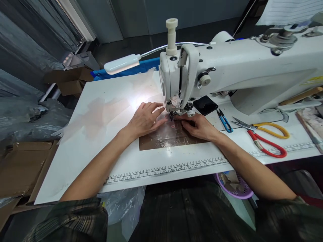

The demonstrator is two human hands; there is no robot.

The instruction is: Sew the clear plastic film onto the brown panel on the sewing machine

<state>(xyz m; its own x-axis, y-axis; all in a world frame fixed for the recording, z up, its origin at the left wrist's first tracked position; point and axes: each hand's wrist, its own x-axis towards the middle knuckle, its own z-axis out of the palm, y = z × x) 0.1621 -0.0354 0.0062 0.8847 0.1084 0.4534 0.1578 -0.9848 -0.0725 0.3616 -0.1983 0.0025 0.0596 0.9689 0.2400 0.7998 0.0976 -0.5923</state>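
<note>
Sheer fabric spreads left of the presser foot, its long axis trailing leftward; the right hand, fingers bent, is nearer the foot, just right of it, and whether it pinches cloth cannot be told. Left hand rests open, just left of the foot. Snips and scissors lie right of the foot; the machine head above appears to restrict access.

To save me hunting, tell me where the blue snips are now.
In the head view, the blue snips lie on the white table, just right of the right hand, between the flat black object and the red-and-yellow scissors.
</note>
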